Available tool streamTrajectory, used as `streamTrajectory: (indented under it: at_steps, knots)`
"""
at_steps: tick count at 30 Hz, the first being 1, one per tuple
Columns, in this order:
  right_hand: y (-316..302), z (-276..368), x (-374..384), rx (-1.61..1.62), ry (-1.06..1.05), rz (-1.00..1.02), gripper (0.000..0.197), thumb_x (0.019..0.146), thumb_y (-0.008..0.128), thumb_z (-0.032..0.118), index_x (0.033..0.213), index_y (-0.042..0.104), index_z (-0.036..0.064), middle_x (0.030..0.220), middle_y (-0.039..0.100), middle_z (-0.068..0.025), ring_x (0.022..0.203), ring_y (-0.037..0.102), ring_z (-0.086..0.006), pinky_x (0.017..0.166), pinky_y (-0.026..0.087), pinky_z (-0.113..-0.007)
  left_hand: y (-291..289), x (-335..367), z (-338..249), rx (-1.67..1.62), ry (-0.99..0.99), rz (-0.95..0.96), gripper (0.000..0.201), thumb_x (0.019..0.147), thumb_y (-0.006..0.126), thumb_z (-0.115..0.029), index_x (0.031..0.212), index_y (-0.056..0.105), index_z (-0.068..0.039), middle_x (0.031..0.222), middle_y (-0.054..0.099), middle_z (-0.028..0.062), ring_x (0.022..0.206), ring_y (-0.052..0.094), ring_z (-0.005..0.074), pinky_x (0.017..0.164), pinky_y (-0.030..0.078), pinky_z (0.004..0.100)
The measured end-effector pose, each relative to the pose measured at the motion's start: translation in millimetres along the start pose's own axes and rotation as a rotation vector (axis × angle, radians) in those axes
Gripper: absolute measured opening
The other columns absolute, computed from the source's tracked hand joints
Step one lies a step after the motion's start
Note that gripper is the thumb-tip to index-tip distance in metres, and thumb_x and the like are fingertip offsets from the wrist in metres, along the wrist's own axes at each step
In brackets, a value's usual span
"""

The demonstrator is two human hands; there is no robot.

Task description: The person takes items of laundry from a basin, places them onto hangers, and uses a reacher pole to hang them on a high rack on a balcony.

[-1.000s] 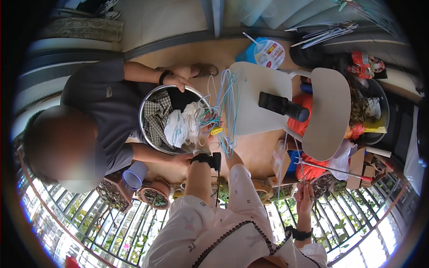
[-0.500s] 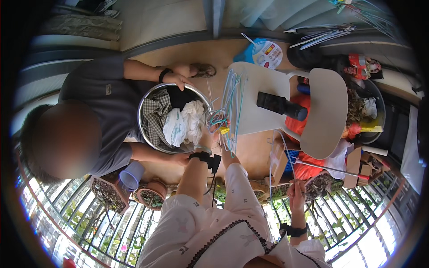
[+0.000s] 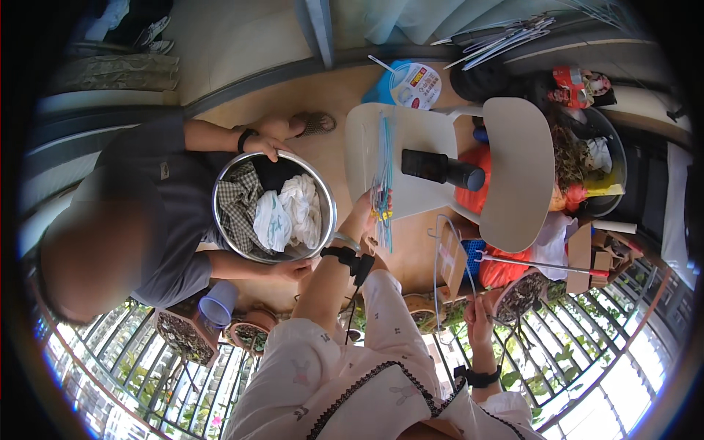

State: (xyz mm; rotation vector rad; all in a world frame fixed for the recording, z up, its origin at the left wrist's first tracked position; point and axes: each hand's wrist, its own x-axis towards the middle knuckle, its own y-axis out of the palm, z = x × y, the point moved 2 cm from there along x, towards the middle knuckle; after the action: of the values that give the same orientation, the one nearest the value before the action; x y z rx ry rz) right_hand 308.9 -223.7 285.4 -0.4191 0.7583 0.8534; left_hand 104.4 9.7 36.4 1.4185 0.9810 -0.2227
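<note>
My left hand (image 3: 361, 214) is closed around a bundle of thin blue-green and white clothes hangers (image 3: 383, 165), which stand upright, nearly edge-on, in front of the chair seat. Lower right, my right hand (image 3: 479, 317) pinches a single pale wire hanger (image 3: 437, 279), its loop reaching up and to the left. Left of the bundle, another person's hands (image 3: 265, 145) hold a round metal basin (image 3: 331, 194) by its rim. Inside lie a checked garment (image 3: 238, 194), white cloth (image 3: 301, 205) and a black piece.
A beige chair (image 3: 517, 176) bears a black device (image 3: 425, 166). Behind it are a blue tub (image 3: 378, 86) with a pale lid and a basin of dried plants (image 3: 623, 161). Potted plants (image 3: 249, 326) line the railing. A red-and-white pole (image 3: 543, 265) lies right of my right hand.
The hanger bundle has turned from fanned out to nearly edge-on, and my left hand has come up. The single hanger in my right hand has swung. The whole view has shifted slightly.
</note>
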Motion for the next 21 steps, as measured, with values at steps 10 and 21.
streamTrajectory:
  at_steps: [10,21]
  knots:
    - [32,14,5,-0.397,-0.136,0.111,0.022,0.092,0.052,0.015,0.111,0.054,0.0033,0.065,0.043,0.0048,0.059,0.039,-0.0023,0.051,0.031,-0.018,63,-74,-16,-0.271,-0.045,0.429,0.035,0.091,0.049,-0.035,0.092,0.06,-0.002,0.08,0.061,0.0126,0.084,0.059,0.034,0.087,0.044,0.0498]
    - [96,89,-52,-0.502,-0.456,0.394,0.034,0.093,0.044,0.008,0.127,0.045,0.0028,0.082,0.062,-0.0071,0.067,0.055,-0.0103,0.061,0.044,-0.024,149,-224,-29,-0.211,-0.146,0.306,0.031,0.087,0.056,-0.021,0.11,0.055,0.0,0.099,0.062,0.0143,0.098,0.058,0.0325,0.093,0.044,0.0501]
